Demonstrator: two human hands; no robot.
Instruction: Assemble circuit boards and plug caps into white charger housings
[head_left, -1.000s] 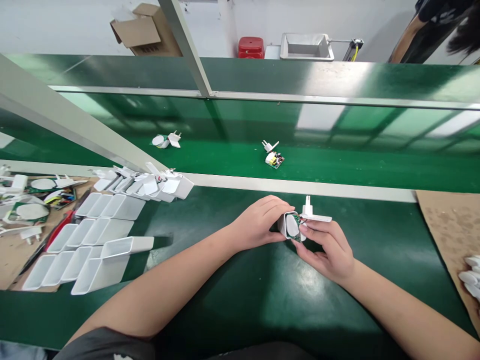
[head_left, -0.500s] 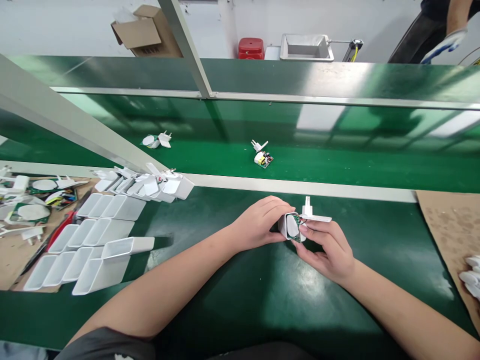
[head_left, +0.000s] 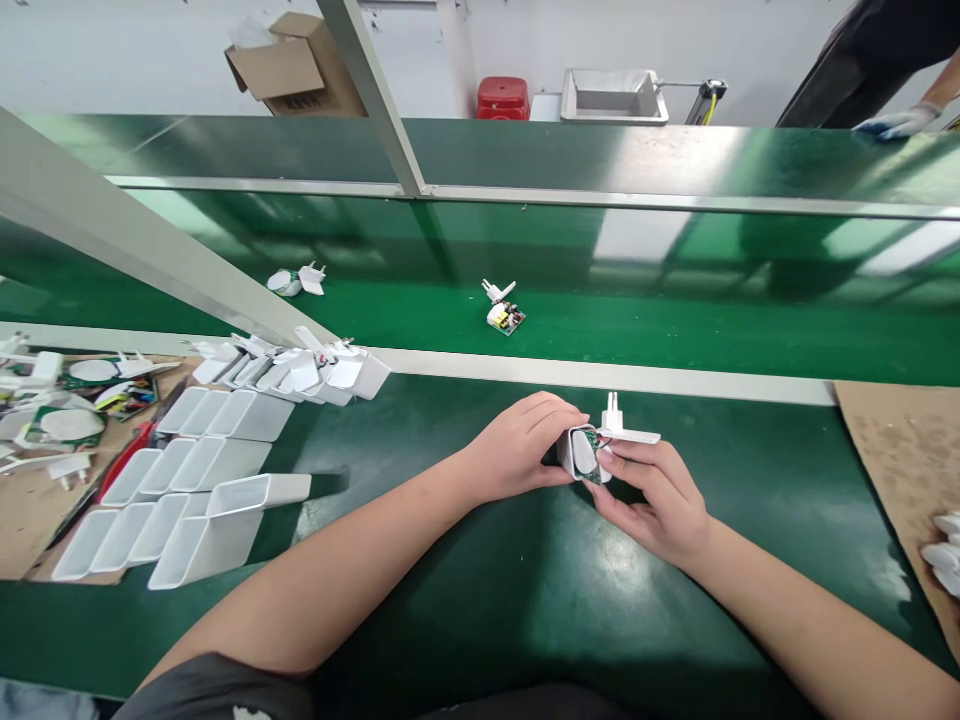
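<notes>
A smooth white plastic charger shell [head_left: 579, 452] with rounded corners sat near the middle of the green surface [head_left: 465, 580], a green circuit board [head_left: 596, 462] showing at its open end. The left hand [head_left: 517, 447] wrapped the shell, fingers curled tight; the right hand [head_left: 656, 495] pinched the white plug cap [head_left: 626, 430]. Empty shells [head_left: 172, 495] lay toward the left edge.

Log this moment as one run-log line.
left hand: grips white plastic charger shell | right hand: holds white two-pin plug cap against shell | surface: green bench mat
</notes>
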